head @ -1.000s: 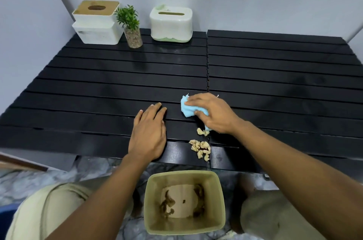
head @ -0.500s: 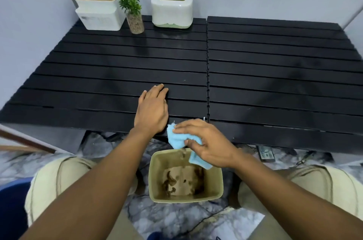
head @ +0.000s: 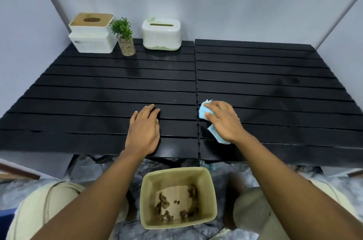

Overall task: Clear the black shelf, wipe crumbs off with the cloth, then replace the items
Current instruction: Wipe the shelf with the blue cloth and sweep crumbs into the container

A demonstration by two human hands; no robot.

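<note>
Pale grey walls close in a corner around the black shelf (head: 98, 90), a slatted surface in two panels. At about eleven o'clock on it stand a white tissue box with a tan lid (head: 91, 32), a small potted plant (head: 123, 36) just beside it, and a white and green tissue box (head: 161, 34). Our right hand (head: 225, 120) presses the blue cloth (head: 204, 111) flat on the near slats, just right of the centre seam, its grip closed over the cloth. Our left hand (head: 144, 131) lies open and flat at the near edge, holding nothing. We judge the cloth soft, light and limp, best bunched under the palm. Below, at six o'clock, the beige bin (head: 212, 184) holds crumbs. Half a second ago the cloth hung over that bin; a second ago a crumb pile lay near the seam, and now we see none.
</note>
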